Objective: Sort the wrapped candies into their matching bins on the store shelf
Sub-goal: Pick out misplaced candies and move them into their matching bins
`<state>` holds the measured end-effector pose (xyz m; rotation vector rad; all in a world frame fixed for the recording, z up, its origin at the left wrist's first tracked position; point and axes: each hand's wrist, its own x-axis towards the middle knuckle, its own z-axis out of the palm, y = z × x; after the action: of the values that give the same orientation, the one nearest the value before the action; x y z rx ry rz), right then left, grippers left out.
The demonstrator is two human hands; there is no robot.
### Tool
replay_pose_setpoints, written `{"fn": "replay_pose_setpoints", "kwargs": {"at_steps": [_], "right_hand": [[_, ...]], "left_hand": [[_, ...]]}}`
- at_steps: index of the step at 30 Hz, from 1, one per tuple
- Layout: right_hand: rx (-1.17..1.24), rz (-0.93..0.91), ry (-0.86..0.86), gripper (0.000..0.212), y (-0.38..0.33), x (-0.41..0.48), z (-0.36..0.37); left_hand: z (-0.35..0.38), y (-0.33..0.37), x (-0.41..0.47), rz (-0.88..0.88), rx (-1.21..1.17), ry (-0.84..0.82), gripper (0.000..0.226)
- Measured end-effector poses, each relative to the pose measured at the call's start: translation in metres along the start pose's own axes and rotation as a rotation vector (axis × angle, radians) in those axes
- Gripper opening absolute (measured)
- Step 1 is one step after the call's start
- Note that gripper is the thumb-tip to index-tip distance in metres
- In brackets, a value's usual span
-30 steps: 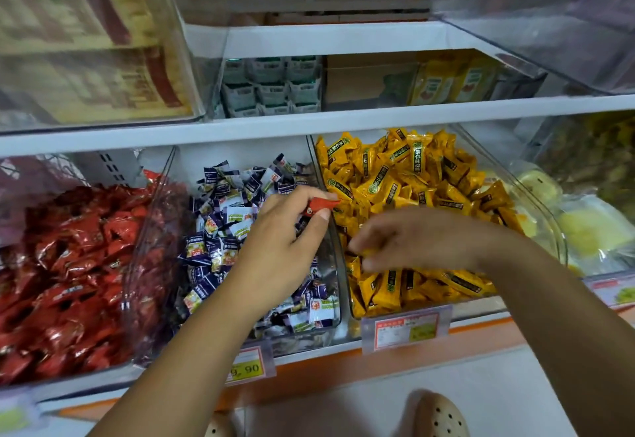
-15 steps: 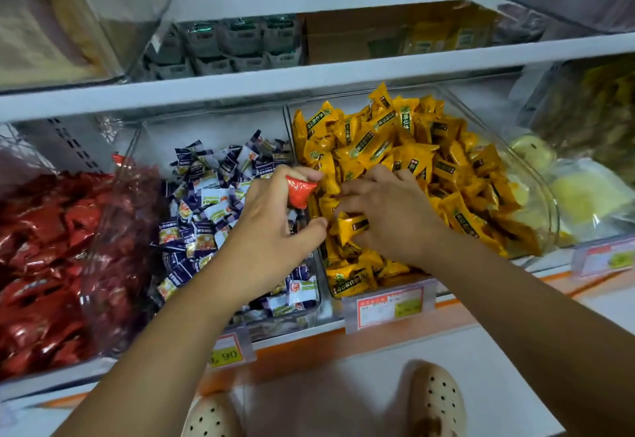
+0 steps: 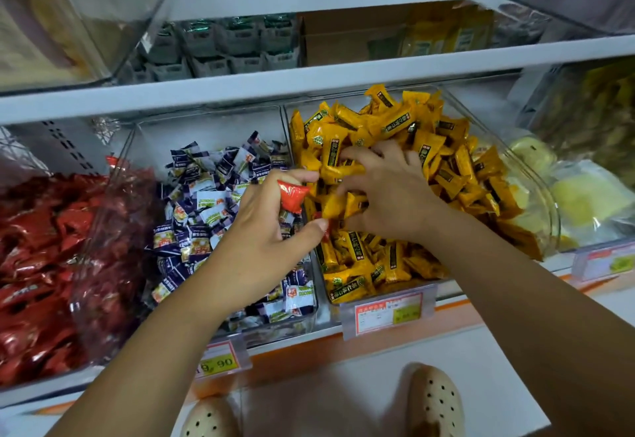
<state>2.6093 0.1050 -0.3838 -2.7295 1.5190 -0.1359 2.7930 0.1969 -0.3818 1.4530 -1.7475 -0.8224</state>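
Right now the left hand is pinching a red candy in its curled fingers, holding it over the divide between the blue-and-white bin and the yellow bin. The candy is lying slantwise, with its crimped end up-left and its body pointing down-right toward the yellow pile. Its matching red bin is sitting well to the left, past the whole blue-and-white bin. The left hand is therefore the nearer one, and it is facing a leftward carry across that middle bin. The right hand is digging into the yellow candies, fingers spread and bent into the pile; whether they are gripping anything I cannot tell. A scrap of red is showing beside the left thumb among the yellow wrappers. It is possibly another stray, though too little is showing to be sure.
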Motion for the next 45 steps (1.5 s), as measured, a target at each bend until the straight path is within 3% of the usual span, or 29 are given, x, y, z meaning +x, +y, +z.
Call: {"fn": "replay_pose_setpoints", "kwargs": {"at_steps": [5,8,12,15,19,24,32,34,37,39,41,43,45], "right_hand": [[0.241,0.003,-0.222,0.048,-0.008,-0.009,-0.001],[0.298,0.045,-0.283,0.038,-0.015,-0.006,-0.001],[0.128,0.049,-0.180,0.035,-0.026,-0.004,0.016],[0.142,0.049,-0.113,0.023,-0.027,-0.005,0.020],[0.341,0.054,-0.022,0.013,-0.019,-0.008,0.019],[0.849,0.097,0.047,0.009,-0.006,-0.020,-0.015],[1.079,0.127,0.076,0.010,-0.011,-0.029,-0.036],[1.077,0.151,0.023,0.017,-0.007,-0.029,-0.037],[0.986,0.071,-0.222,0.020,0.005,-0.034,-0.042],[0.761,-0.029,-0.419,0.025,0.005,-0.037,-0.037],[0.429,-0.109,-0.526,0.038,-0.003,-0.037,-0.024],[0.170,-0.173,-0.519,0.047,-0.014,-0.034,-0.007],[0.062,-0.193,-0.419,0.049,-0.022,-0.032,0.005]], "left_hand": [[0.000,0.000,0.001,0.032,-0.014,-0.002,0.033],[-0.001,-0.001,0.001,0.033,-0.007,0.003,0.038],[-0.002,-0.002,0.001,0.006,-0.011,-0.001,0.037],[-0.003,0.001,0.000,-0.004,0.006,-0.008,0.036],[-0.003,0.002,0.002,-0.009,-0.020,-0.008,0.038],[-0.003,0.004,0.009,-0.030,-0.080,0.100,0.024],[0.008,0.017,0.018,0.018,-0.033,0.218,0.018],[0.008,0.018,0.018,0.008,-0.067,0.208,0.017],[0.002,0.018,0.016,-0.086,-0.151,0.246,0.010],[-0.005,0.018,0.017,-0.135,-0.275,0.292,0.007],[-0.011,0.021,0.019,-0.150,-0.568,0.277,0.007],[-0.013,0.023,0.020,-0.167,-0.853,0.243,0.010],[-0.016,0.024,0.020,-0.214,-0.976,0.213,0.013]]}}
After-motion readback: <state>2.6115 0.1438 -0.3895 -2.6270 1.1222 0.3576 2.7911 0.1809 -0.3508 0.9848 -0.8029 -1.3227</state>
